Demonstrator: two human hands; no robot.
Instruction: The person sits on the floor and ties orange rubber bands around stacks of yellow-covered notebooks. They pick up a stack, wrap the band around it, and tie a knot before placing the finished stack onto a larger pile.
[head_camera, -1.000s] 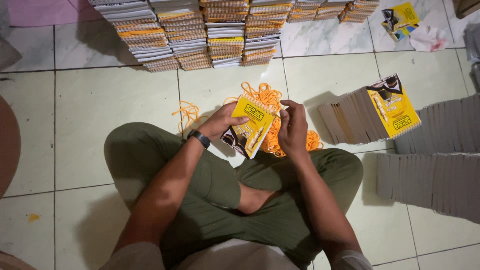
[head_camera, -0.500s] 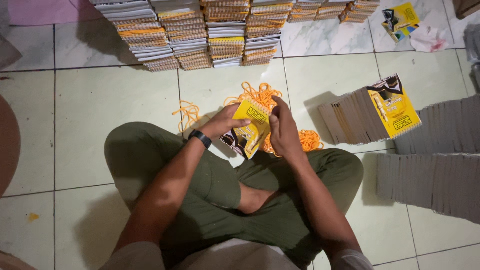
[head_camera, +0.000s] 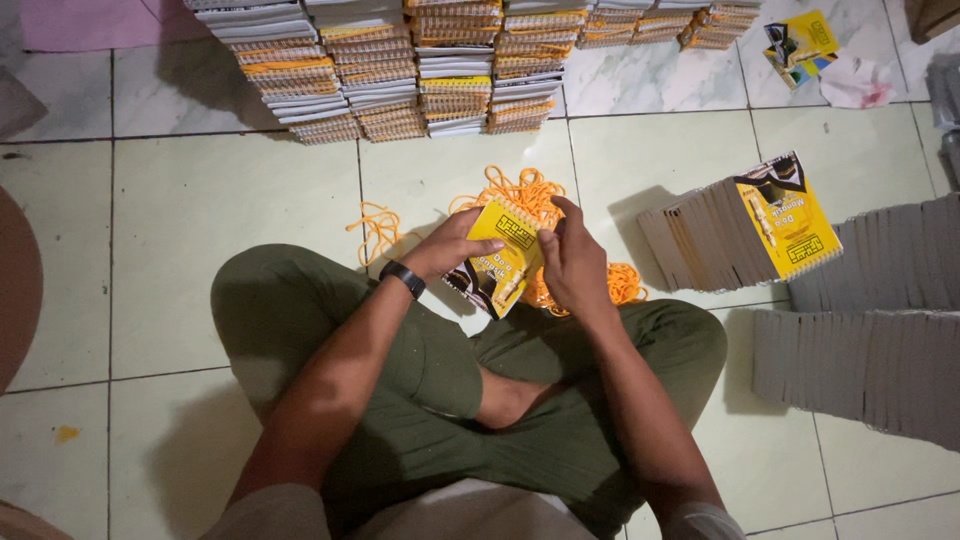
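Your left hand (head_camera: 455, 250) and right hand (head_camera: 572, 262) fingers gripped the yellow booklet (head_camera: 503, 255); the orange cords (head_camera: 520, 190) just beyond them might have snagged.

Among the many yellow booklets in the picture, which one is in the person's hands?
The yellow booklet above the lap, held by both the left hand and right hand. The other booklets lean in a row or sit in stacks on the floor.

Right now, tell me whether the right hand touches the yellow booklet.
Touching: the head view shows the right hand gripping the yellow booklet along its right edge.
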